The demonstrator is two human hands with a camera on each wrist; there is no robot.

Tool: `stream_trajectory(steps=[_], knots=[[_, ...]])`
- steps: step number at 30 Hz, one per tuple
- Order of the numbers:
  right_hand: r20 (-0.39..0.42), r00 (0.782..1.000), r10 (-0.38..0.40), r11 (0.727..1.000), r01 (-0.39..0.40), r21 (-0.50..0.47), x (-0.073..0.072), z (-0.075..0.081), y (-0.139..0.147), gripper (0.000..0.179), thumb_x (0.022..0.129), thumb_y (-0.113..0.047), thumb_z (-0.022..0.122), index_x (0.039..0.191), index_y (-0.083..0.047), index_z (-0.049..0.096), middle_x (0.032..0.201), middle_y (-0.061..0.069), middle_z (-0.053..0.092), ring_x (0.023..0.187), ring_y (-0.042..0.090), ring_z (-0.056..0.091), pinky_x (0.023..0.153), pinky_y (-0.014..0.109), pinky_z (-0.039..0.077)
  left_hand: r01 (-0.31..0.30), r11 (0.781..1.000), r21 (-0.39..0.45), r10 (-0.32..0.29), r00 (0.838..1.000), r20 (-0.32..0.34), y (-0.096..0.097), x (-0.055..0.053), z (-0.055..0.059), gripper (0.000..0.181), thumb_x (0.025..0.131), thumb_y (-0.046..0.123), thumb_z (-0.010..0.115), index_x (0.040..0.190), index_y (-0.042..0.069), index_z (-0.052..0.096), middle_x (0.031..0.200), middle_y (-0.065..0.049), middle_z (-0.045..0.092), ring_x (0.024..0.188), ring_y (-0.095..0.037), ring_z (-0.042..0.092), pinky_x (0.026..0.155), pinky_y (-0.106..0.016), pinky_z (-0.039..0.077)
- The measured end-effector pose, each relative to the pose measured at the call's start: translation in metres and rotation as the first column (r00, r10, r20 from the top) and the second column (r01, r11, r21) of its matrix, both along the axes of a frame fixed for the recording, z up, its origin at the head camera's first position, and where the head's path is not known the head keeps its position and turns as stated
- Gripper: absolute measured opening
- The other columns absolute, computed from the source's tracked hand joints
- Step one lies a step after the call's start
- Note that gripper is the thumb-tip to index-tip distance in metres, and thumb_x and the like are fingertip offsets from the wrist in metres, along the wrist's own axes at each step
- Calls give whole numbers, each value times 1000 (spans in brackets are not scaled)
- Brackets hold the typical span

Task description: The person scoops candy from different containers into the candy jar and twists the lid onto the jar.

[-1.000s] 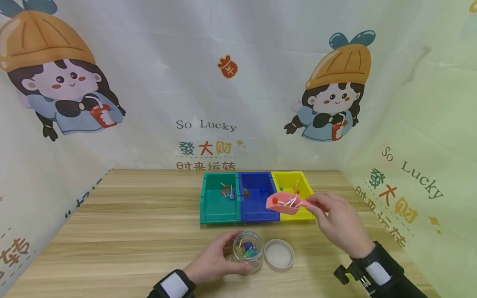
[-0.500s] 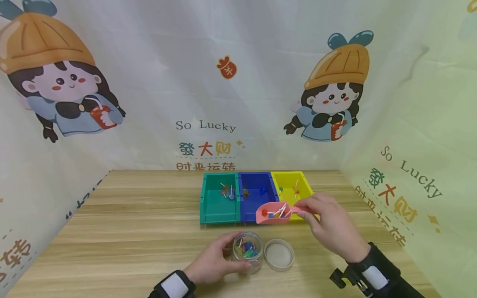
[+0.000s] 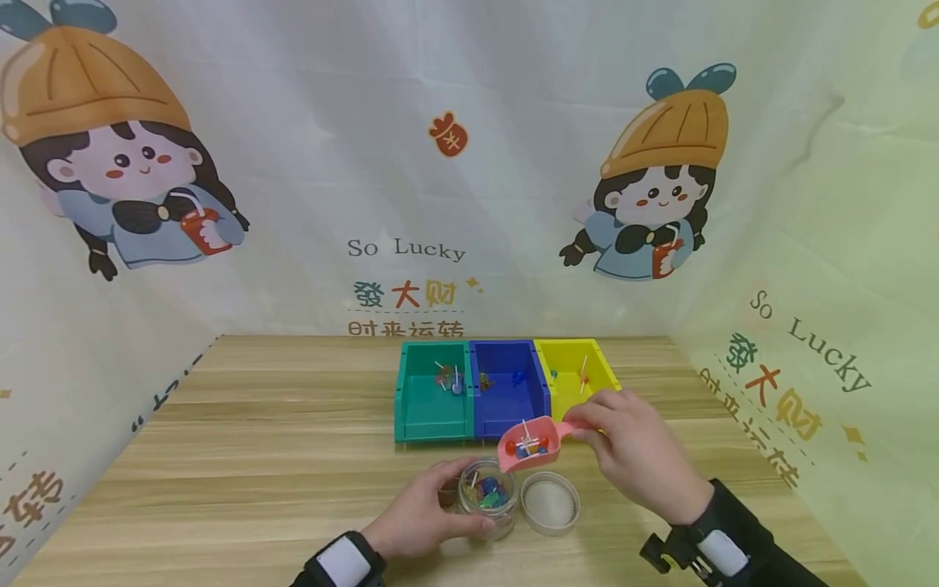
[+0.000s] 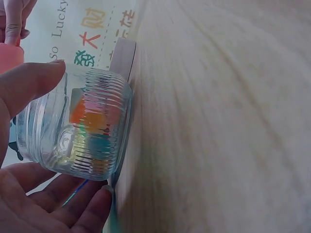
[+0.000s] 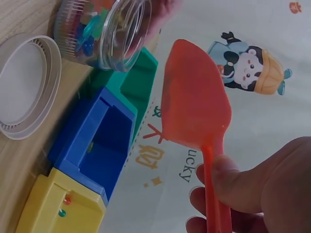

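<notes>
My left hand (image 3: 429,509) grips a ribbed clear jar (image 4: 92,126) that stands lidless on the table, with several colourful small pieces inside. In my right hand (image 3: 638,456) is the handle of a pink scoop (image 3: 530,444), pinched between thumb and fingers. Several white-stemmed pieces with red and blue heads lie in the scoop, whose front edge is over the jar's mouth. The right wrist view shows the scoop's underside (image 5: 194,97), so its load is hidden there. Right of the jar lies its round lid (image 3: 550,503).
Behind the jar stand three joined bins: green (image 3: 433,420), blue (image 3: 509,416) and yellow (image 3: 568,399), each with a few small pieces in it. A printed cloth (image 3: 513,204) hangs around the wooden table (image 3: 257,456).
My right hand has brought the loaded scoop from over the blue and yellow bins left and toward me, to the jar's mouth, tilting its front down. The left hand and jar stay put.
</notes>
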State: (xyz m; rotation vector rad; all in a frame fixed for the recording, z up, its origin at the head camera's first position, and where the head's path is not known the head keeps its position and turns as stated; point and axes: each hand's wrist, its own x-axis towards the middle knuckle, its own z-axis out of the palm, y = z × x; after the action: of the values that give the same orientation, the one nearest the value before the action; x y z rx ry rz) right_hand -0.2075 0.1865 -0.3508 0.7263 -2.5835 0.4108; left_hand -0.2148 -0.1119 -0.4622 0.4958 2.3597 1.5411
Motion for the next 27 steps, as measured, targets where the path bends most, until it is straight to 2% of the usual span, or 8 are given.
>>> stream_trajectory(steps=[5,11,19,27], knots=[[-83,996,28,997,-22,68,1,-3,-4,13,94,-11,86,106,-16,83,99,-4,73,93,15,57,85,37,55,-3,1000,5,3,1000,8,0,0,0,81,89,29,94,159,12,57,148,-9,66,132,-29,63,115,-60,53],[-126,991,33,996,-21,89,3,-2,-7,15,92,-9,88,105,-15,84,99,-2,74,94,18,60,87,39,56,-8,1000,-1,8,1000,5,0,-1,0,82,89,29,94,159,11,56,148,-9,65,132,-29,63,115,-60,54],[-132,991,15,996,-3,87,4,-2,-8,17,90,-9,90,104,-15,84,99,-2,74,95,18,60,86,38,56,-19,1000,-9,20,1000,23,0,-1,-2,80,89,30,94,159,15,57,146,-6,67,130,-28,63,115,-60,53],[-132,991,4,998,4,57,1,-5,-3,15,91,-10,89,105,-13,83,98,-1,73,92,18,57,82,37,53,-28,1000,-10,29,998,51,1,-1,-1,83,89,32,94,161,14,55,150,-8,65,135,-31,62,117,-62,51]])
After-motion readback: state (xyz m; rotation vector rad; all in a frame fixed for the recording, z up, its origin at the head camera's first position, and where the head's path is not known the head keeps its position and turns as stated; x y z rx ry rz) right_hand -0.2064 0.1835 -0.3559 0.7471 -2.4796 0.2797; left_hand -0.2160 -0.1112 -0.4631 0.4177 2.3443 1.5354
